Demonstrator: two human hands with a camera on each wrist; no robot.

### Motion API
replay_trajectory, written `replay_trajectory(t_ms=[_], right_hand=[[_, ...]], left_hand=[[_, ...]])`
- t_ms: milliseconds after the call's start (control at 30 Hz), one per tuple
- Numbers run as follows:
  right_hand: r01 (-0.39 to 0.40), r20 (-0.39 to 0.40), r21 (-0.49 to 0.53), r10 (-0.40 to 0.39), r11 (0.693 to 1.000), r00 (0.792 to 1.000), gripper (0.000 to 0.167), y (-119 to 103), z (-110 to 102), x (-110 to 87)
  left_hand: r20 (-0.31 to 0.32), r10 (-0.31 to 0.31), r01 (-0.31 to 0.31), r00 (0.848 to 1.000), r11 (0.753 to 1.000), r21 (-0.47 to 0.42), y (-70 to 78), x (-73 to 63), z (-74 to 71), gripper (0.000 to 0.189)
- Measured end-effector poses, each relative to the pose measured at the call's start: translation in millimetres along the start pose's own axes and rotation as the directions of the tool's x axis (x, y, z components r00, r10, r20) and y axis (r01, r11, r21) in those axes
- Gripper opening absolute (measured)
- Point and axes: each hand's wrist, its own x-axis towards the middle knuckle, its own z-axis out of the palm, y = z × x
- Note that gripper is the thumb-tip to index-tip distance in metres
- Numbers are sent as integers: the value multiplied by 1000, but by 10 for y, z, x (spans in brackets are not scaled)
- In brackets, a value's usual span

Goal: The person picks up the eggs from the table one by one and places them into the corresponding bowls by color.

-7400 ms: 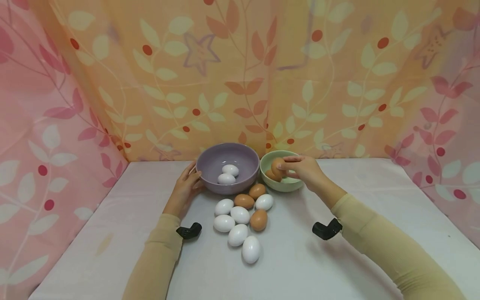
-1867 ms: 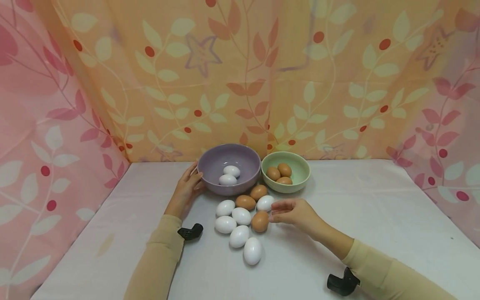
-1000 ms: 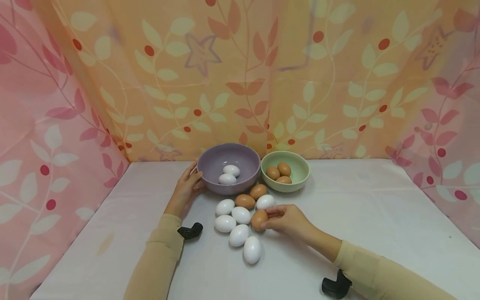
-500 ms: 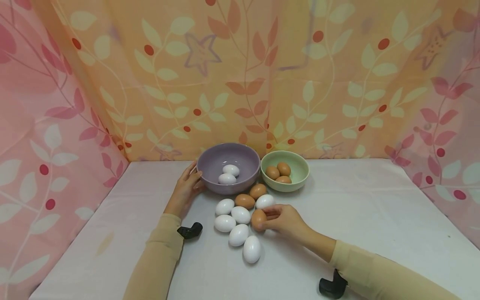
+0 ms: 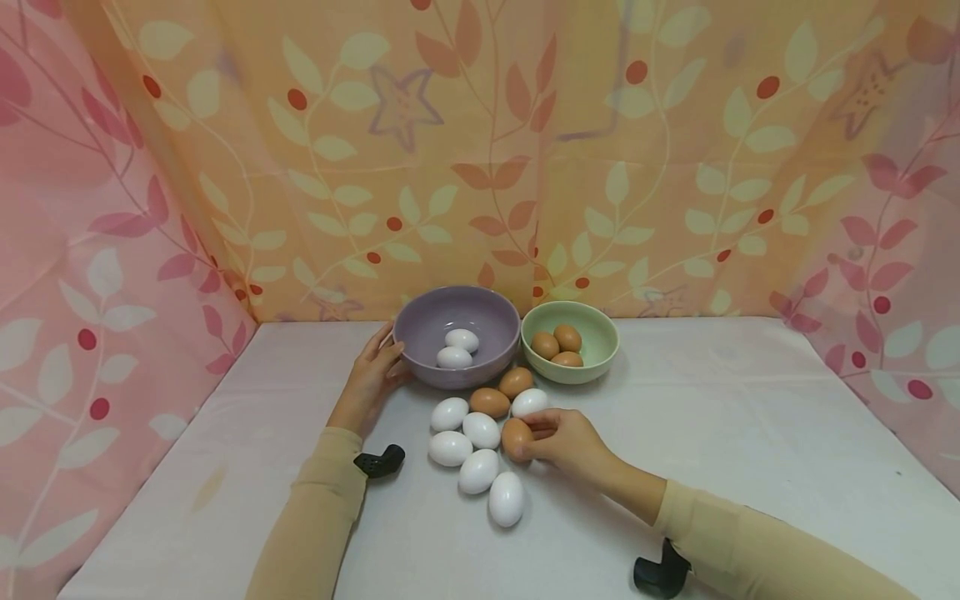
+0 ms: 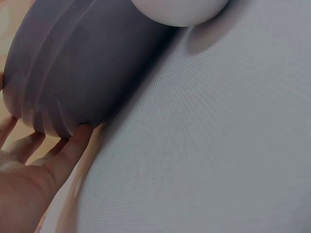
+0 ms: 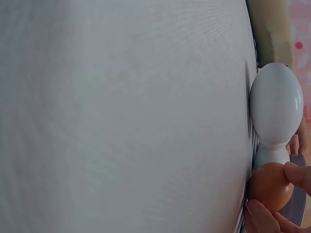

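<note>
Past the nearest white egg (image 5: 507,499) on the desk (image 5: 585,542), the right hand (image 5: 572,443) pinches a brown egg (image 5: 516,440) between thumb and fingers at desk level; the step looks like securing that grip, and the next move would call for lifting clear without nudging neighbours. Five more white eggs (image 5: 451,448) and two brown eggs (image 5: 490,402) lie loose around and beyond. Farther back, the left hand (image 5: 370,372), holding nothing, rests nearly straight fingers against the purple bowl (image 5: 420,367), which contains two white eggs (image 5: 454,358), beside the green bowl (image 5: 600,354) with three brown ones (image 5: 545,345).
</note>
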Motion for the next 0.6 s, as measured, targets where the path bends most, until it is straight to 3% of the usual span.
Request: replay_trajectory(t_ms=[233,600], right_hand=[[-6,-17,15,6,1000,1000,50,-32,-67,-21],[63,-55,44,-60,997,997,58,-291,-467,48]], left_hand=[[2,-6,6,1000,1000,-1,-1,9,-9,64],[1,8,-8,1000,1000,-3,-11,15,-5,62]])
